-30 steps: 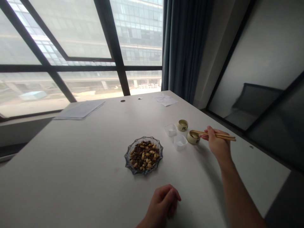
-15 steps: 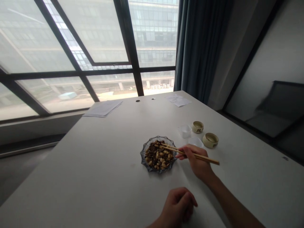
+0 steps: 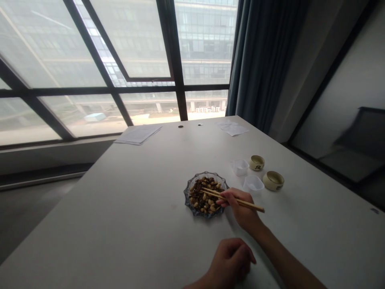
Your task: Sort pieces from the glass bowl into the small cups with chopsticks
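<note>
My right hand (image 3: 242,206) is closed around a pair of wooden chopsticks (image 3: 245,204). Their tips reach down among the mixed nuts and dark seeds (image 3: 207,196) heaped in a scalloped glass dish (image 3: 189,206); whether they pinch a piece is too small to tell. My left hand (image 3: 231,259) rests on the table nearer to me, its fingers curled in a loose fist, and I see nothing in it. Beyond the right hand stand two small clear plastic cups (image 3: 253,184) and two beige ceramic bowls (image 3: 273,180).
Papers (image 3: 138,134) lie at the far left of the white table (image 3: 135,208), and another sheet (image 3: 233,128) at the far right. Large windows (image 3: 144,104) and a dark blue curtain (image 3: 255,60) stand past the far edge.
My right hand has shifted back and lower, and the chopstick tips now sit deeper in the dish. The view has turned slightly left. My left hand stays curled on the table.
</note>
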A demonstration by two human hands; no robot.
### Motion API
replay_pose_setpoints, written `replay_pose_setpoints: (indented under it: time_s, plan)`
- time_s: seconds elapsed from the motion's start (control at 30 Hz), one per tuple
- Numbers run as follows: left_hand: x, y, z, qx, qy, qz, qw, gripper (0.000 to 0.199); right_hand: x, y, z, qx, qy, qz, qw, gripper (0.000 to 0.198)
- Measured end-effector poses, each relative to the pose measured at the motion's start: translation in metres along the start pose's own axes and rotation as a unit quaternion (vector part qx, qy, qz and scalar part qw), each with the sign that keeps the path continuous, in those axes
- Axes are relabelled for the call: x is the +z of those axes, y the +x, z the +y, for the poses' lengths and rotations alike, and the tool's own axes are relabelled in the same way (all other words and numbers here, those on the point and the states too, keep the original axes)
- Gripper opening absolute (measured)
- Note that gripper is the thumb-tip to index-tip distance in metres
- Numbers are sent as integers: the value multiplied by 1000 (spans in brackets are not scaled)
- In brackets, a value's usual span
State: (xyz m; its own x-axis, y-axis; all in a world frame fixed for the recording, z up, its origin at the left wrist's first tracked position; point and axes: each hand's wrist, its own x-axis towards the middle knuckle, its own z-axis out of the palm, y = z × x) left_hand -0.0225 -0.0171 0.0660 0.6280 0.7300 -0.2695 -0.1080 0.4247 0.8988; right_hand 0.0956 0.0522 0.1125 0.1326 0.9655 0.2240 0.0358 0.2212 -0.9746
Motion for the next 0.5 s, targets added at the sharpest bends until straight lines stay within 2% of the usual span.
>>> replay_pose_setpoints:
  time_s: [0.3,0.5]
  plan:
    - [0,-1,4,-6,6,2,1000,57,1,-2,8,-4,-1,41,999,45]
    - [-1,0,4,-9,8,-3,1000,56,-16,5,-13,-12,46,120,992,47]
